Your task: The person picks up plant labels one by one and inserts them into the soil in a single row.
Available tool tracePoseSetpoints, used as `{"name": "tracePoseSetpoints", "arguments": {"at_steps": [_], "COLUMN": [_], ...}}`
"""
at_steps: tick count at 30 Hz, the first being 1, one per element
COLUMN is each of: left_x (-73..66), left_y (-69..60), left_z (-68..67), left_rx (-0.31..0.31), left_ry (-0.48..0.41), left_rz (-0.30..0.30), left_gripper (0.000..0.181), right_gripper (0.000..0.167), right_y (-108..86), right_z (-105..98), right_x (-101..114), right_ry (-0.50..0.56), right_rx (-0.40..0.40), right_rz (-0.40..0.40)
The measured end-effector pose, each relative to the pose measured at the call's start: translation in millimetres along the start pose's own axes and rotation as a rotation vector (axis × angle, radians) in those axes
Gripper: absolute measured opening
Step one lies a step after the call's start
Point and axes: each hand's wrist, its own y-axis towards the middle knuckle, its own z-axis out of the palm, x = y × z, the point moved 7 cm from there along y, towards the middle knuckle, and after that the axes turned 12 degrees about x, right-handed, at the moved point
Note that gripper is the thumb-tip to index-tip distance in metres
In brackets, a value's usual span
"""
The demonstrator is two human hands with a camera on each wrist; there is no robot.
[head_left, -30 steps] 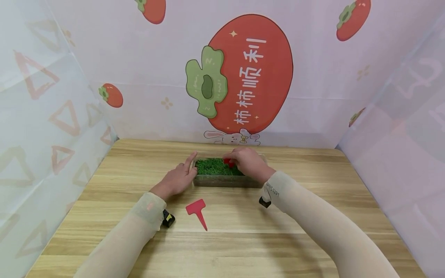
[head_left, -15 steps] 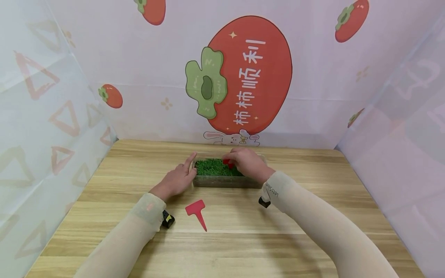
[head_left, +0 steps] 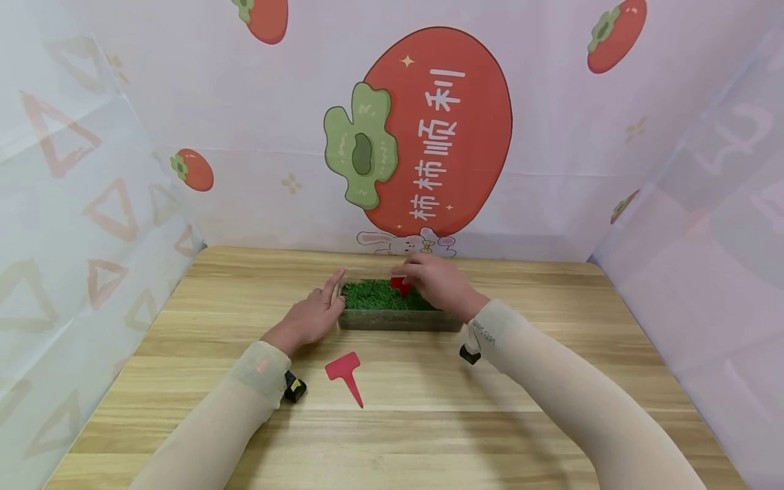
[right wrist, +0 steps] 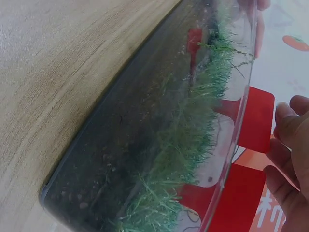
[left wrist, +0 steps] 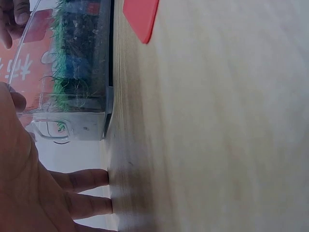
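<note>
A clear rectangular container point(head_left: 401, 320) point(left wrist: 101, 63) with dark soil and green grass point(head_left: 370, 295) point(right wrist: 193, 140) stands near the table's back. Two red T-shaped tags point(right wrist: 258, 118) stand upright in it, one nearer the camera point(right wrist: 237, 198) in the right wrist view. Close above them is my right hand point(head_left: 442, 284) point(right wrist: 294, 145), fingers loosely bent, with a small gap to the tags. My left hand point(head_left: 309, 318) point(left wrist: 29, 174) lies against the container's left end, its thumb at the rim and other fingertips on the table. Another red tag point(head_left: 346, 373) point(left wrist: 142, 17) lies flat in front.
The wooden table point(head_left: 404, 442) reaches back to a printed cloth wall point(head_left: 275, 218) with a large persimmon picture point(head_left: 453, 150). More cloth hangs at the left and right sides. A black wrist-worn device point(head_left: 295, 388) shows below my left sleeve, another point(head_left: 469, 354) below the right.
My right hand has shifted slightly up and right, showing more of the red tag beneath its fingers. My left hand keeps its place at the container.
</note>
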Motion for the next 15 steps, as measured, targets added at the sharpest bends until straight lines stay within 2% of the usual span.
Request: {"name": "tracePoseSetpoints", "arguments": {"at_steps": [7, 15], "left_x": [0.6, 1.2], "left_y": [-0.3, 0.4], "left_z": [0.1, 0.8], "left_rx": [-0.008, -0.001], "left_ry": [0.0, -0.009], "left_rz": [0.008, 0.004], "left_gripper": [0.063, 0.063], "right_gripper": [0.042, 0.04], "right_y": [-6.0, -14.1], "right_z": [-10, -20], "right_x": [-7, -10], "right_ry": [0.098, 0.068], "right_rx": [-0.026, -0.066], "right_rz": [0.044, 0.026]}}
